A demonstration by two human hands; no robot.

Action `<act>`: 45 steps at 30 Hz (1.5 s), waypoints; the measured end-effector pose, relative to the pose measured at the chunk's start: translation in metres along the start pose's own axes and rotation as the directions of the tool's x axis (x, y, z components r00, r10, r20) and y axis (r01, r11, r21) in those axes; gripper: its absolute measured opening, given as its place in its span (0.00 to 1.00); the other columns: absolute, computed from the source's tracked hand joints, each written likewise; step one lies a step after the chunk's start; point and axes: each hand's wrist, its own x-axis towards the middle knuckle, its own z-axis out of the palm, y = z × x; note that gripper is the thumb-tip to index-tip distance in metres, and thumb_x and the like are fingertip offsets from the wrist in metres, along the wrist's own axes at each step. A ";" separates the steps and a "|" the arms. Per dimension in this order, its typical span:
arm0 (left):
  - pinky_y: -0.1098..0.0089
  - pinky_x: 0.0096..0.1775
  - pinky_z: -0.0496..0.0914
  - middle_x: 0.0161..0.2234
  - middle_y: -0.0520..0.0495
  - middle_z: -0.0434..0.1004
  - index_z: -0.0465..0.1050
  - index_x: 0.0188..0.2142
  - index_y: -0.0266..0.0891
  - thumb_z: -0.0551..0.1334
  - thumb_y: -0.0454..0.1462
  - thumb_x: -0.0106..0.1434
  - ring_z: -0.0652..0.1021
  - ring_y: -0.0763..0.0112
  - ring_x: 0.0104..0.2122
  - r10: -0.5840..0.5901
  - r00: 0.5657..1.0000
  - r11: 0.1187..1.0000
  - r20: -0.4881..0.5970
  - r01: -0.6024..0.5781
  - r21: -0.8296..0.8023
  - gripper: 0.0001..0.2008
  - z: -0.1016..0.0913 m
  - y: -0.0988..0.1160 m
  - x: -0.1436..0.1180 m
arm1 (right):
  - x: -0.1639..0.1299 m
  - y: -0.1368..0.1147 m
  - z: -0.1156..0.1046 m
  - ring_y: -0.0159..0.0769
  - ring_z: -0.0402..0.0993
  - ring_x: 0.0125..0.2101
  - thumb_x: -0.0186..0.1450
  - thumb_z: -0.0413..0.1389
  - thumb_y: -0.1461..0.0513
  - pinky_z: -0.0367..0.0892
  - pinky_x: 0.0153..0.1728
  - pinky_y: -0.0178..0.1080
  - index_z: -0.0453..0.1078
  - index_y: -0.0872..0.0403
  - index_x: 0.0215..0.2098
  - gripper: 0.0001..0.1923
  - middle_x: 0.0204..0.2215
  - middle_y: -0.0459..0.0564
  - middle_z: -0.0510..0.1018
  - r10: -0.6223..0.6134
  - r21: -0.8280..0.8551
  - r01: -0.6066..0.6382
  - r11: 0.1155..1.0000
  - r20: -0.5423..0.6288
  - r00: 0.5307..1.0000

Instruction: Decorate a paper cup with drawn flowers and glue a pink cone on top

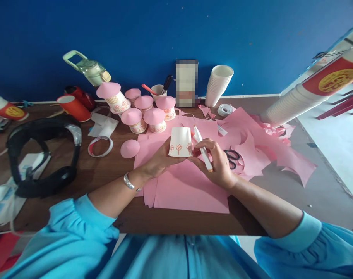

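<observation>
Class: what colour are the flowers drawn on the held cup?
Orange-red, on the white cup; head view.

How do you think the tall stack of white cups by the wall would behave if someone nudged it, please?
The cup stack already leans against the wall, so it would probably tip or slide sideways easily. Being thin nested paper cups, it is likely light for its height. A push near the top might separate the upper cups, while the base could skid on the table.

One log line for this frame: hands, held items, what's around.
left hand: holds cup upside down | right hand: holds marker, tip near cup | under: pink paper | near: scissors, capped cups
</observation>
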 end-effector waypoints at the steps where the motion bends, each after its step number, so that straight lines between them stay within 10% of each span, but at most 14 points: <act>1: 0.53 0.59 0.76 0.56 0.40 0.82 0.74 0.58 0.45 0.75 0.43 0.64 0.80 0.52 0.59 0.007 1.000 1.000 0.000 -0.007 0.002 0.25 0.001 0.001 0.000 | 0.001 0.000 -0.001 0.36 0.79 0.33 0.73 0.63 0.62 0.75 0.36 0.41 0.65 0.47 0.50 0.12 0.38 0.47 0.79 -0.009 0.006 0.009 1.000 -0.004 1.000; 11: 0.49 0.59 0.75 0.56 0.38 0.81 0.72 0.62 0.47 0.77 0.45 0.61 0.80 0.49 0.60 0.050 0.988 0.996 0.148 -0.038 -0.079 0.32 -0.006 -0.005 -0.002 | 0.000 0.003 -0.001 0.38 0.80 0.36 0.73 0.64 0.61 0.77 0.39 0.42 0.66 0.47 0.53 0.14 0.39 0.49 0.79 -0.069 -0.042 0.070 0.997 0.023 0.997; 24: 0.61 0.52 0.71 0.47 0.47 0.80 0.74 0.59 0.47 0.75 0.37 0.64 0.78 0.63 0.47 0.057 0.996 0.989 0.072 -0.047 -0.142 0.26 -0.009 -0.005 -0.002 | -0.001 0.000 -0.009 0.38 0.80 0.34 0.76 0.57 0.63 0.77 0.35 0.41 0.70 0.48 0.54 0.09 0.35 0.48 0.79 -0.144 -0.033 0.142 0.989 -0.067 0.987; 31: 0.59 0.55 0.71 0.51 0.45 0.79 0.76 0.56 0.46 0.74 0.36 0.63 0.76 0.59 0.54 0.014 0.999 0.992 0.045 -0.008 -0.125 0.22 -0.009 0.001 -0.003 | -0.003 -0.014 -0.014 0.42 0.80 0.37 0.81 0.48 0.49 0.79 0.38 0.45 0.65 0.51 0.72 0.27 0.39 0.54 0.79 -0.266 -0.074 0.260 0.963 -0.086 0.960; 38: 0.58 0.54 0.72 0.54 0.45 0.78 0.77 0.55 0.47 0.74 0.42 0.63 0.76 0.56 0.56 0.034 0.997 0.995 0.066 -0.027 -0.098 0.22 -0.004 0.010 -0.003 | 0.000 -0.023 -0.015 0.37 0.79 0.32 0.77 0.55 0.62 0.78 0.30 0.39 0.73 0.51 0.52 0.07 0.34 0.50 0.79 -0.306 -0.068 0.305 0.950 -0.004 0.952; 45: 0.58 0.55 0.70 0.52 0.46 0.76 0.77 0.48 0.46 0.73 0.41 0.64 0.74 0.55 0.57 0.047 0.995 0.998 0.091 -0.044 -0.043 0.14 -0.002 0.014 -0.003 | -0.001 -0.024 -0.009 0.36 0.81 0.29 0.70 0.58 0.69 0.79 0.30 0.38 0.70 0.53 0.48 0.10 0.31 0.49 0.80 -0.233 -0.041 0.231 0.972 -0.047 0.971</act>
